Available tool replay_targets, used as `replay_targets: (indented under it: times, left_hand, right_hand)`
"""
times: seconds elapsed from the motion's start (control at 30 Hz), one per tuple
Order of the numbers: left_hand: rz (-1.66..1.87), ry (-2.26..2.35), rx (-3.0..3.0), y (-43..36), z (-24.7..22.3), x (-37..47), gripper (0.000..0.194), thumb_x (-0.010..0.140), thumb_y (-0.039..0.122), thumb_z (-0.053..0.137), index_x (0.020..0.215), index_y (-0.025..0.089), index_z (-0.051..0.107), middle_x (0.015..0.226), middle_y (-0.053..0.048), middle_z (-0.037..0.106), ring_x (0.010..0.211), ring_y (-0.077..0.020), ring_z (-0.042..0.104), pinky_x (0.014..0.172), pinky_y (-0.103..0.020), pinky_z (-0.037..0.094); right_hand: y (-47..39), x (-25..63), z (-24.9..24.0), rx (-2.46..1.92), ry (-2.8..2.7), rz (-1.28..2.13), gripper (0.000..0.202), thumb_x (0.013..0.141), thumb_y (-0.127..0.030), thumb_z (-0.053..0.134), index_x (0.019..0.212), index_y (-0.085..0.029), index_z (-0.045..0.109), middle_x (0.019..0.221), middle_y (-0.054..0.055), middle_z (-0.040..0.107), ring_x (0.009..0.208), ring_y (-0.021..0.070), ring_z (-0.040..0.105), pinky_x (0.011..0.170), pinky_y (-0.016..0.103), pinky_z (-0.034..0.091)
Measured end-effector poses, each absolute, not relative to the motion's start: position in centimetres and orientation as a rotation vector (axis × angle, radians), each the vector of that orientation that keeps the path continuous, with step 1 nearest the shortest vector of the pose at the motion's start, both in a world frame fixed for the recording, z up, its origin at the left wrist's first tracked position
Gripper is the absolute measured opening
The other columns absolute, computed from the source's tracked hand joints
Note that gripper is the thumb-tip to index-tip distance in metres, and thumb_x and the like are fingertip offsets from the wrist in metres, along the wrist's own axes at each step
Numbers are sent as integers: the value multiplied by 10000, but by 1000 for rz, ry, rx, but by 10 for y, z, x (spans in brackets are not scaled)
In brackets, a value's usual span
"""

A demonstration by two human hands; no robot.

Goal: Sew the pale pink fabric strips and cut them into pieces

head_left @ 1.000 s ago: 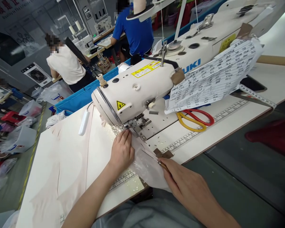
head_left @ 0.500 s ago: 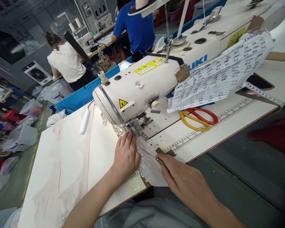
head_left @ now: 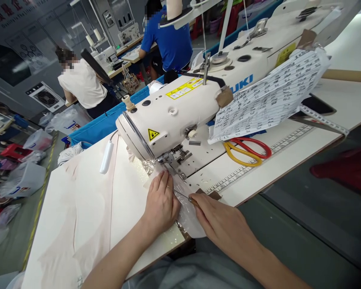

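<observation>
My left hand [head_left: 161,202] is closed on a thin, pale sheer fabric [head_left: 191,221], its fingertips just in front of the presser foot area of the white sewing machine [head_left: 165,114]. In my right hand [head_left: 221,220] is an awl [head_left: 194,202] with a wooden handle. Its thin metal shaft points left, over the fabric and towards my left fingers; the tip is hard to make out. The fabric drapes over the table's front edge between my two hands. Whether the needle is in the cloth cannot be seen.
Red-and-yellow-handled scissors [head_left: 246,152] lie right of the machine, partly under a handwritten sheet [head_left: 267,96]. Pale fabric pieces [head_left: 90,224] spread over the table's left side. A white stick-shaped device [head_left: 107,157] lies behind. Two people sit at machines beyond the blue cloth trough [head_left: 93,128].
Both hands have shifted slightly, the left a little away from the presser foot and the right leftwards with the awl, closer to the left fingers. The camera view has moved slightly.
</observation>
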State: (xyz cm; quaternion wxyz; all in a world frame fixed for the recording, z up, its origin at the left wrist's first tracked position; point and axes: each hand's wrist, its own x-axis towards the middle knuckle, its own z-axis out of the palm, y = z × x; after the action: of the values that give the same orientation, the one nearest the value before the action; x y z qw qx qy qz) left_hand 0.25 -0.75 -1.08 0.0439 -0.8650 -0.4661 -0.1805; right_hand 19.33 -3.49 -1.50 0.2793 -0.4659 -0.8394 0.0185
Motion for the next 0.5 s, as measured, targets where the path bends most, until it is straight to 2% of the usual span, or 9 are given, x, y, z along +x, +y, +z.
replay_targets:
  times: [0.2,0.37,0.5]
  left_hand:
    - [-461,-1507,-2570,-2,-7,1,493,857,124,439,1337,19,480,1381,-236,502,1327,-359,423,1094,-551,401]
    - [-454,-1594,-2475,4,-4,-1,465,843,141,479,1298,67,537,1231,-192,551,1145,-330,508,975,-519,481]
    - [-460,-1571,-2448,9,-6,-5,452,841,141,474,1282,74,548,1234,-182,557,1131,-319,522,950,-494,498]
  right_hand:
    - [-28,188,-16,-1261,-2256,37,242,972,-101,322,1021,-177,546,768,21,686,615,131,655,456,216,388]
    - [-20,181,-16,-1238,-2260,-44,234,956,-88,329,981,-175,545,737,20,678,587,129,648,455,220,377]
    - [-17,176,-17,-1249,-2236,-45,223,959,-99,335,956,-176,545,679,7,659,546,138,638,455,231,363]
